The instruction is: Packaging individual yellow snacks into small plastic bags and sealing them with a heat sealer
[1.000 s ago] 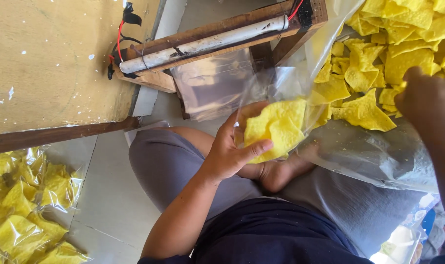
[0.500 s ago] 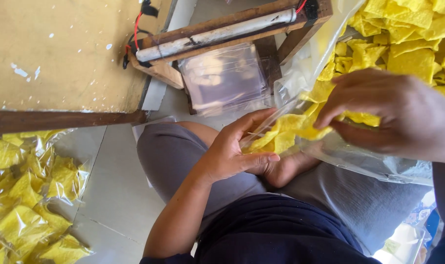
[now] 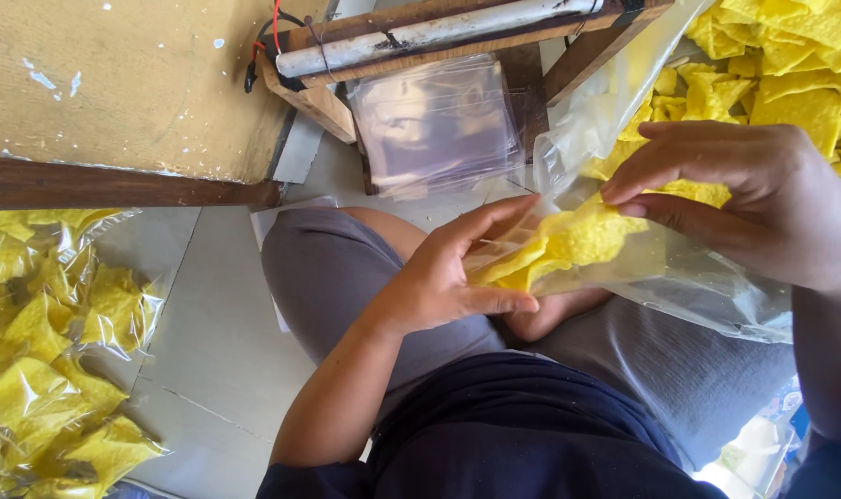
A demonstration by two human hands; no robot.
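Our left hand [image 3: 439,277] pinches a small clear bag [image 3: 605,268] of yellow chips [image 3: 568,245], fingers half-curled. At three o'clock, our right hand [image 3: 762,199] presses nearly-closed fingertips onto the chips.

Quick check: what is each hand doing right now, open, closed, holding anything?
Left hand: closed on a small clear bag with yellow chips inside.
Right hand: fingers pinched on a yellow chip at the bag's mouth.

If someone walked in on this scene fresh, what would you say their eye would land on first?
Most likely the bright yellow chips at centre, held between the left hand and the right hand at the mouth of a small clear bag. Next, the loose heap of chips at top right and the filled packets on the floor at left. Behind, a stack of empty clear bags sits under a wooden frame.
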